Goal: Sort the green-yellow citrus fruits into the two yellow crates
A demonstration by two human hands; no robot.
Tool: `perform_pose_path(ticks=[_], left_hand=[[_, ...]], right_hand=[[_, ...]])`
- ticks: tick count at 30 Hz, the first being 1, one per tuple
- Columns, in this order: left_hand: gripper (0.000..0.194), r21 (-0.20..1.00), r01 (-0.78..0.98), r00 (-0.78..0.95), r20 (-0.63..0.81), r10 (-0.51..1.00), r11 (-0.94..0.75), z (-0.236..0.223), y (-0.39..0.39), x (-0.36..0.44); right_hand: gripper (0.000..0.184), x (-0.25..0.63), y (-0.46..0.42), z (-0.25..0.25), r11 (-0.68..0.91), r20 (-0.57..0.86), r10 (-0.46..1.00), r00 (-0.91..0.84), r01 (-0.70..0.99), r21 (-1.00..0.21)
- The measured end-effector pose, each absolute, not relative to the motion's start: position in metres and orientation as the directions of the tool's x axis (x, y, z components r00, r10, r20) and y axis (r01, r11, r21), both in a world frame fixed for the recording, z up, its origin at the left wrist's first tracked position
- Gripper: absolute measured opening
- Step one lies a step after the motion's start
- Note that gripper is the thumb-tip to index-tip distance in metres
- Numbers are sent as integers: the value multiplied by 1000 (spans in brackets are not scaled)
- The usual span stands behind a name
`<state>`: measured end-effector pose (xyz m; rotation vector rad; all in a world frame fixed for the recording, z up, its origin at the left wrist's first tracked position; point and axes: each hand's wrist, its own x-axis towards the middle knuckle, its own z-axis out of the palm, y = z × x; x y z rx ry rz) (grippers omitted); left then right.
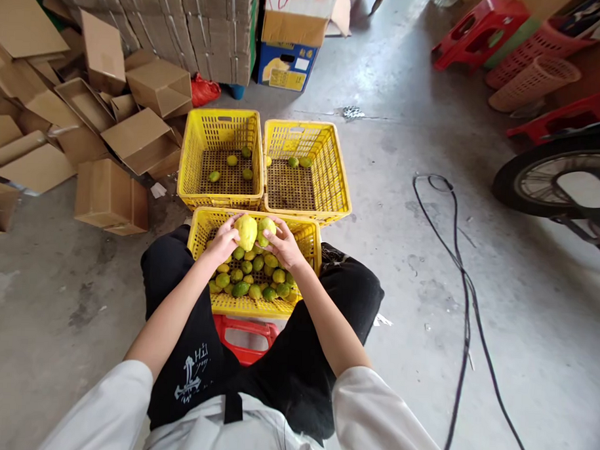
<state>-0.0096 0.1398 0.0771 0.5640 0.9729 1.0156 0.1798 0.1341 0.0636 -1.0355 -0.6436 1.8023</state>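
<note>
My left hand [225,241] is closed around a yellow lemon [246,233]. Beside it, a greener lemon [265,232] sits in the fingers of my right hand [285,245]. The two fruits are side by side, seeming to touch, above the near yellow crate [252,307]. Several green and yellow lemons [256,276] lie in that crate between my knees. Beyond it stand a far left crate [219,199] holding several lemons and a far right crate [331,187] with a few at its back left.
Cardboard boxes [140,140] are heaped at the left, with bundled flat cardboard [188,31] behind. A blue carton [287,67] stands at the back. Black cable [459,263] crosses the floor at right, near a motorbike wheel [533,174]. Red stools [481,31] and baskets [534,82] are further back.
</note>
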Motion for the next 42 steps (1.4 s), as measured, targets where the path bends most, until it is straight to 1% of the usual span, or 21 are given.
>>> perform_pose_path(ticks=[4, 7, 13, 21, 24, 28, 32, 34, 37, 40, 42], left_hand=[[85, 802, -436, 158, -379, 912, 409, 76, 138, -8], [83, 816, -414, 143, -380, 914, 404, 74, 139, -7], [72, 822, -420, 138, -362, 922, 385, 71, 139, -9], [73, 830, -400, 147, -361, 921, 389, 73, 138, -8], [72, 826, -409, 149, -358, 922, 387, 74, 139, -8], [69, 820, -415, 183, -348, 919, 393, 74, 138, -7], [61, 814, -391, 163, -399, 902, 430, 74, 137, -6], [58, 810, -384, 146, -421, 895, 443, 75, 137, -6], [56, 775, -427, 167, -440, 882, 467, 77, 138, -8], [59, 742, -459, 193, -453, 870, 488, 80, 141, -12], [63, 757, -434, 188, -455, 871, 489, 82, 142, -13]], right_hand=[[50, 186, 139, 65, -494, -415, 870, -267, -477, -727], [47, 190, 141, 68, -511, -400, 860, -318, -517, -687], [45, 189, 139, 77, -494, -377, 869, -321, -527, -691], [52, 191, 140, 79, -447, -369, 895, -252, -538, -715], [54, 191, 139, 80, -434, -354, 901, -251, -526, -731], [54, 190, 137, 82, -440, -350, 898, -268, -535, -721], [47, 190, 138, 82, -478, -360, 878, -315, -532, -699], [48, 190, 139, 80, -492, -358, 870, -340, -529, -692], [51, 191, 139, 77, -484, -360, 874, -327, -512, -710], [55, 191, 139, 75, -473, -360, 880, -309, -502, -724], [59, 192, 139, 74, -467, -352, 883, -311, -497, -731]])
